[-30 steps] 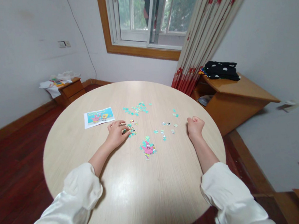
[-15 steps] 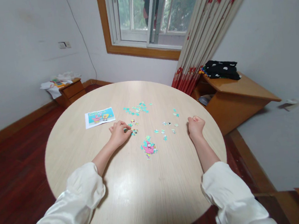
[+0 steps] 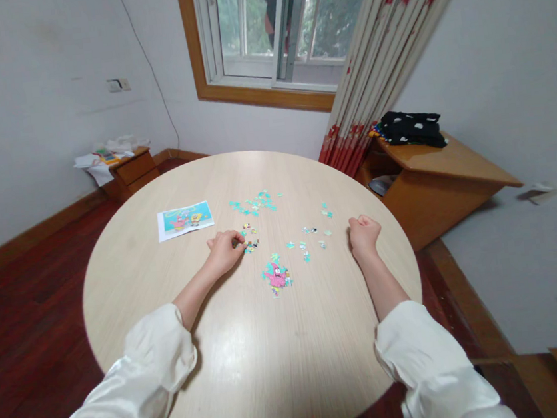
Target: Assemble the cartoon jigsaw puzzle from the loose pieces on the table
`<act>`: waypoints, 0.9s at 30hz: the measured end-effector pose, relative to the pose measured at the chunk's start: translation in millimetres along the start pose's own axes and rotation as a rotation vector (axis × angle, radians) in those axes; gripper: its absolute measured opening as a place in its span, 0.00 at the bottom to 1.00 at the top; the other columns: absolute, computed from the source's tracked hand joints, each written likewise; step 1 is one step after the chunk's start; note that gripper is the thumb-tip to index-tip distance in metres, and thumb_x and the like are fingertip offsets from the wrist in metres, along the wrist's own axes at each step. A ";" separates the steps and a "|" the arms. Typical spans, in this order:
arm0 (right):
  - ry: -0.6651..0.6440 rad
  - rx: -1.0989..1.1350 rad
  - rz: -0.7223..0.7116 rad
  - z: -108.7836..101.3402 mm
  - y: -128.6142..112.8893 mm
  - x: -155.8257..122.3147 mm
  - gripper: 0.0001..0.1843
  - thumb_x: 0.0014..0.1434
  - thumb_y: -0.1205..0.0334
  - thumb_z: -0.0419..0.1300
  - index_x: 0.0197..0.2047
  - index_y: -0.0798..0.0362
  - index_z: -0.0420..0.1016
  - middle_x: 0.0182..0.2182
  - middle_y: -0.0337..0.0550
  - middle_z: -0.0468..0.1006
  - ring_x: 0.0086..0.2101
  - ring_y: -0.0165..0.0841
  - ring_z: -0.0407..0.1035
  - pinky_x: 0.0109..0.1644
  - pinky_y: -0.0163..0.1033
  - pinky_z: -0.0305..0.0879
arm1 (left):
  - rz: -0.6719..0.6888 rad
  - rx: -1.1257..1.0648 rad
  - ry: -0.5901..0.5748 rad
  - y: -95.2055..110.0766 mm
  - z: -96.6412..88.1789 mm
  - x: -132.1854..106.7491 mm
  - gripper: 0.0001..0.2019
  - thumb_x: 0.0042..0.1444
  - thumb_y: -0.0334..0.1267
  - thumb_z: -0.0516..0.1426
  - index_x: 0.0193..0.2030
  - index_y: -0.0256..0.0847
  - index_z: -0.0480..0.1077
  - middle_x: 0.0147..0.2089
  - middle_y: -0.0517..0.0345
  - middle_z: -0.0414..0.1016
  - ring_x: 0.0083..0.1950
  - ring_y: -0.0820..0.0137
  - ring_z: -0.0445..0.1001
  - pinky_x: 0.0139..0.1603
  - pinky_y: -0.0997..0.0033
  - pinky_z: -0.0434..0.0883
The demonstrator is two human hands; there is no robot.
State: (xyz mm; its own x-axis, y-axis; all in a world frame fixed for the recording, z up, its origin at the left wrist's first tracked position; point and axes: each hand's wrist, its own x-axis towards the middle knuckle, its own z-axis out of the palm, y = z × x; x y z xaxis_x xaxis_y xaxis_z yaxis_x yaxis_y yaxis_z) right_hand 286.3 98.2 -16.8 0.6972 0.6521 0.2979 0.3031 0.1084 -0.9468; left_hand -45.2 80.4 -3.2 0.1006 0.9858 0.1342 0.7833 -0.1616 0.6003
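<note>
My left hand [image 3: 225,250] rests on the table with thumb and fingers pinched at the edge of a small cluster of yellow and teal jigsaw puzzle pieces [image 3: 251,245]. A puzzle piece seems to be at the fingertips, mostly hidden by them. Nearer to me lies a partly joined patch of jigsaw [image 3: 277,276] showing a pink starfish character. My right hand [image 3: 364,234] is closed in a fist on the right of the table, touching no piece. Several loose pieces [image 3: 307,257] lie between the two hands.
A round pale wooden table [image 3: 256,366] carries everything. Teal pieces [image 3: 260,201] are heaped toward the back, and a few more pieces [image 3: 326,211] sit back right. A printed reference picture [image 3: 186,219] lies at left. Beyond stand a window, curtain [image 3: 362,58] and wooden cabinet [image 3: 456,175].
The fingers of my left hand have curled in a little more at the cluster, with slight movement of the pieces there. My right fist stays put.
</note>
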 end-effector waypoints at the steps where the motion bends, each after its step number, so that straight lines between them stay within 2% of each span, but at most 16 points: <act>1: 0.000 0.003 -0.002 0.0 0.1 0.0 0.20 0.44 0.72 0.53 0.16 0.50 0.42 0.16 0.27 0.43 0.19 0.21 0.39 0.22 0.32 0.35 | 0.002 -0.004 0.000 0.6 -0.2 -0.5 0.03 0.51 0.36 0.58 0.31 0.40 0.72 0.35 0.53 0.77 0.44 0.58 0.72 0.48 0.54 0.58; 4: -0.003 0.006 -0.006 0.0 0.3 -0.2 0.20 0.44 0.72 0.53 0.16 0.50 0.42 0.16 0.27 0.43 0.19 0.21 0.39 0.22 0.32 0.35 | 0.023 -0.035 0.029 1.6 -1.6 -1.3 0.03 0.51 0.36 0.58 0.29 0.40 0.73 0.32 0.55 0.77 0.42 0.58 0.72 0.49 0.52 0.57; 6: -0.005 0.004 -0.006 -0.2 0.2 -0.3 0.20 0.44 0.72 0.54 0.16 0.50 0.42 0.15 0.27 0.43 0.19 0.21 0.39 0.21 0.32 0.36 | 0.030 -0.132 0.063 0.6 -3.4 -0.3 0.03 0.49 0.36 0.58 0.28 0.41 0.73 0.31 0.57 0.77 0.41 0.60 0.72 0.49 0.53 0.59; 12: 0.003 0.005 0.002 -0.7 -2.2 -1.3 0.20 0.44 0.73 0.54 0.16 0.50 0.42 0.16 0.27 0.42 0.19 0.21 0.39 0.21 0.31 0.35 | -0.079 -0.833 0.083 -9.4 -10.5 7.6 0.13 0.39 0.44 0.65 0.30 0.38 0.76 0.32 0.51 0.78 0.35 0.64 0.74 0.41 0.62 0.69; 15: 0.006 0.024 0.011 -0.2 -3.7 -2.4 0.21 0.44 0.74 0.54 0.16 0.50 0.42 0.16 0.27 0.43 0.19 0.21 0.38 0.22 0.32 0.35 | -0.192 -1.027 0.084 -13.5 -12.9 8.9 0.16 0.35 0.43 0.68 0.31 0.36 0.76 0.29 0.53 0.77 0.31 0.67 0.73 0.38 0.63 0.71; 18: 0.008 0.022 0.017 0.1 -4.2 -2.6 0.21 0.43 0.74 0.54 0.16 0.50 0.42 0.16 0.28 0.43 0.19 0.21 0.38 0.22 0.32 0.35 | -0.240 -1.108 0.058 -13.7 -14.7 8.0 0.17 0.33 0.41 0.69 0.31 0.35 0.76 0.28 0.53 0.76 0.30 0.69 0.73 0.37 0.64 0.71; 22: 0.014 -0.008 0.009 -1.4 -5.1 -2.0 0.21 0.44 0.74 0.54 0.16 0.50 0.42 0.16 0.28 0.43 0.19 0.22 0.39 0.22 0.32 0.35 | -0.242 -1.106 0.033 -10.2 -16.1 6.6 0.18 0.32 0.40 0.70 0.31 0.35 0.75 0.27 0.54 0.76 0.30 0.69 0.74 0.37 0.64 0.71; 25: 0.014 -0.071 -0.068 -1.5 -12.1 -7.7 0.22 0.45 0.75 0.53 0.16 0.50 0.41 0.16 0.28 0.42 0.20 0.22 0.39 0.23 0.33 0.37 | -0.217 -1.051 0.013 -6.9 -15.2 5.1 0.16 0.35 0.40 0.69 0.30 0.36 0.72 0.25 0.57 0.74 0.28 0.70 0.73 0.34 0.65 0.71; 27: -0.052 -0.109 -0.164 1.5 -22.5 -19.2 0.21 0.46 0.75 0.53 0.17 0.50 0.41 0.16 0.28 0.42 0.20 0.23 0.40 0.24 0.33 0.40 | -0.173 -0.984 -0.033 -3.5 -12.8 2.8 0.13 0.37 0.38 0.67 0.29 0.37 0.70 0.24 0.58 0.73 0.26 0.71 0.72 0.32 0.67 0.69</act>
State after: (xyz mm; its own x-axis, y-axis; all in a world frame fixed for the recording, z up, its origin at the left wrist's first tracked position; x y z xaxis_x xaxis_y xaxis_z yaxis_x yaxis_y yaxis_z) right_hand 265.2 84.3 -1.4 0.5992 0.6703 0.4377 0.4804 0.1363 -0.8664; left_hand -55.6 83.1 5.2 0.0620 0.9976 -0.0296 -0.0668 0.0338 0.9972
